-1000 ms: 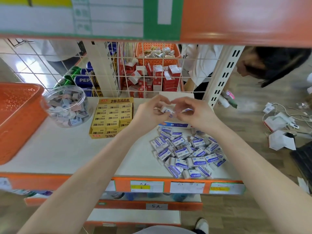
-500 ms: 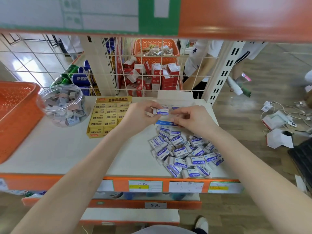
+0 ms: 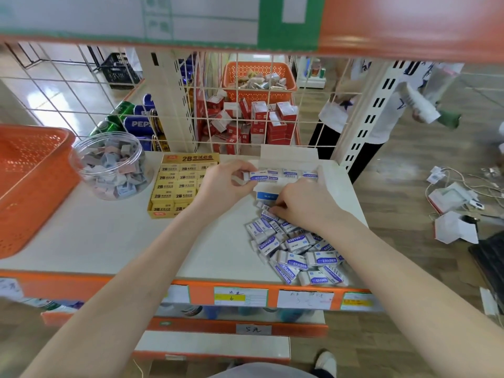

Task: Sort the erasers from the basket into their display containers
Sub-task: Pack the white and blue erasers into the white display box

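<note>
Head view: left hand (image 3: 226, 184) pinches white blue-sleeved eraser (image 3: 257, 176), long axis 9-to-3, white cardboard display box (image 3: 289, 156) at its 3 o'clock; right hand (image 3: 305, 205) nearer loose eraser pile (image 3: 297, 249) at box's 6 o'clock, fingers (image 3: 283, 206) curled on it, grip unclear.

Wood-plank floor (image 3: 395, 282) on the right, glossy pale tiles (image 3: 41, 102) behind a wire grid (image 3: 68, 85). Cream slotted upright (image 3: 365, 118), orange-edged shelf (image 3: 95, 236).
</note>
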